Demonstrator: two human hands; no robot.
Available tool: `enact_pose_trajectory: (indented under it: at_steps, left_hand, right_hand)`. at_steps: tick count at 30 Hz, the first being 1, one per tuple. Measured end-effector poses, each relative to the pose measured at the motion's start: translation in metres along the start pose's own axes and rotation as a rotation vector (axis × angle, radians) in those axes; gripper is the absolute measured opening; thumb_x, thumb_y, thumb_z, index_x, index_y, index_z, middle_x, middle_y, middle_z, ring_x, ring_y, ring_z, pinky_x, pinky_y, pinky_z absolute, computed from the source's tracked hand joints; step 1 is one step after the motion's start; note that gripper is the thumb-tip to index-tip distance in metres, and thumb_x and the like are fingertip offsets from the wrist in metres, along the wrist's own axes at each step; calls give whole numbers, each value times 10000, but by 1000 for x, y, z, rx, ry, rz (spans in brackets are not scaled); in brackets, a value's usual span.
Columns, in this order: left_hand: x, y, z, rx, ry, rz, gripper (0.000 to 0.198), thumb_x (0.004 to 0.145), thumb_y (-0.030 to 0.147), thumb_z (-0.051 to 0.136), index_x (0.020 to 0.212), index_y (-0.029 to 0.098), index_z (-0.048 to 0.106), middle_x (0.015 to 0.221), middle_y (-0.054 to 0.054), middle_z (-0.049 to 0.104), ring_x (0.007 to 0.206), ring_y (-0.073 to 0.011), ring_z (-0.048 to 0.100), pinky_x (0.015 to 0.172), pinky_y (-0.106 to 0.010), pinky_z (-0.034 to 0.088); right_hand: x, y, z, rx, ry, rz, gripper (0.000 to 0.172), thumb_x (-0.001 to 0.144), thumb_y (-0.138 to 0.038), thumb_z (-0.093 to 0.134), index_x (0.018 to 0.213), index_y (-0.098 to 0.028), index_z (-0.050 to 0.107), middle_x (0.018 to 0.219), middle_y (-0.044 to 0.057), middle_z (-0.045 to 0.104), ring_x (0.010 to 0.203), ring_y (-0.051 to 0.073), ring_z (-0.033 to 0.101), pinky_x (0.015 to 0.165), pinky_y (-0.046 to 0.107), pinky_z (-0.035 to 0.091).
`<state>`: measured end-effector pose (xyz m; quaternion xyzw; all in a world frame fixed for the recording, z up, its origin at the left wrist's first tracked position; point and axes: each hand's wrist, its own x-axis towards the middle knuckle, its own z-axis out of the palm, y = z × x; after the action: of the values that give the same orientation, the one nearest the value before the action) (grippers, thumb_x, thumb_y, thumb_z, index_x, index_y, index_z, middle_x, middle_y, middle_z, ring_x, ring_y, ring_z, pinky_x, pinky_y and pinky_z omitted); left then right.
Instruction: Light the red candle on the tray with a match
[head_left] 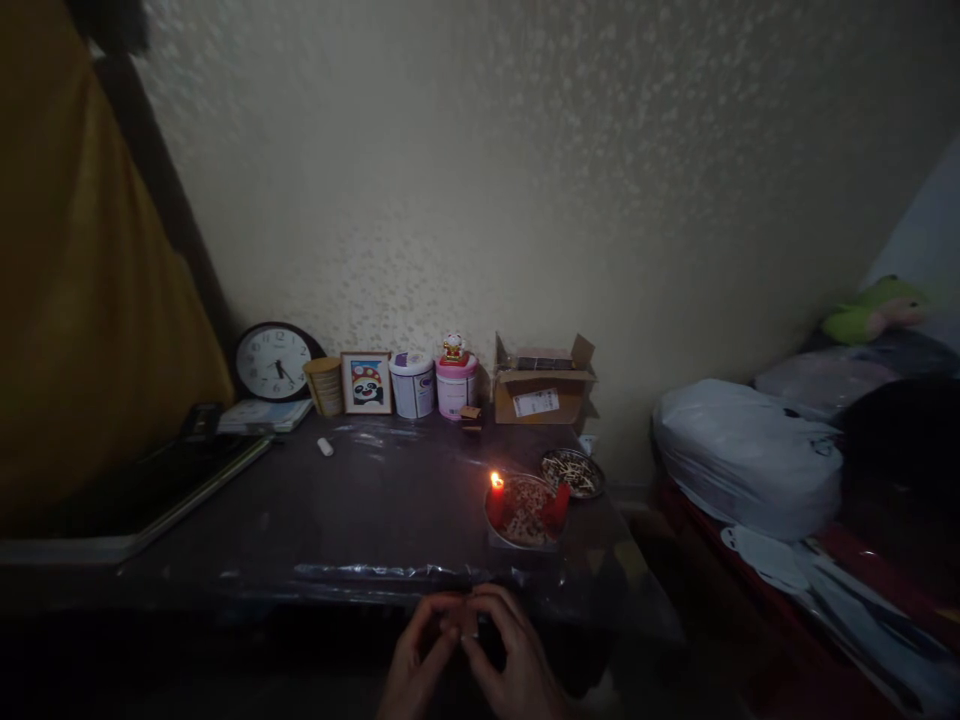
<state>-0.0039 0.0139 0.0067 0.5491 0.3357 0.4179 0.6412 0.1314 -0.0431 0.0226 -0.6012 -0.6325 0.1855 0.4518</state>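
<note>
My left hand [424, 645] and my right hand [510, 645] meet low in the middle, in front of the table's near edge. Their fingers pinch a small brownish box-like thing [468, 620] between them; the dim light and my fingers hide its details. Just beyond my right hand is a round dish [525, 543] with scattered bits in it. A lit red candle [497, 497] stands upright at the dish's left side, and a red, unlit candle-like piece [560, 503] is at its right. Behind it, a second dish [600, 482] holds several pale matchsticks.
Along the wall stand a clock [274, 362], a yellow cup [325, 386], a framed panda picture [367, 385], a white tin [412, 387], a pink tin [457, 392] and an open cardboard box [551, 402]. Small boxes [470, 413] lie before the pink tin. White bags [746, 450] sit right.
</note>
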Motion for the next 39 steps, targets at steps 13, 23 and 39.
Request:
enact_pose_trajectory:
  at_steps: [13,23,39]
  left_hand:
    - [-2,3,1,0,0,-3,249,680,404,641,830,208,666,872,-53,691,856,-251,595,802,-334,445]
    - [-1,-1,-2,1,7,-14,279,658,433,654,834,217,667,823,-45,678,836,-247,589,774,-318,448]
    - [-4,2,-1,17,-24,9,216,723,392,602,850,225,655,858,-32,658,887,-240,581,817,-315,437]
  right_hand:
    - [2,-3,-2,2,-13,-1,229,759,-123,537,953,-222,606,1057,55,615,1020,188,581,900,291,458]
    - [0,0,0,14,-6,-6,229,759,-134,537,951,-239,605,1047,48,620,1012,191,584,890,302,466]
    - [1,-2,-1,-1,-40,20,235,756,-124,533,955,-231,598,1056,54,619,1009,193,586,887,294,462]
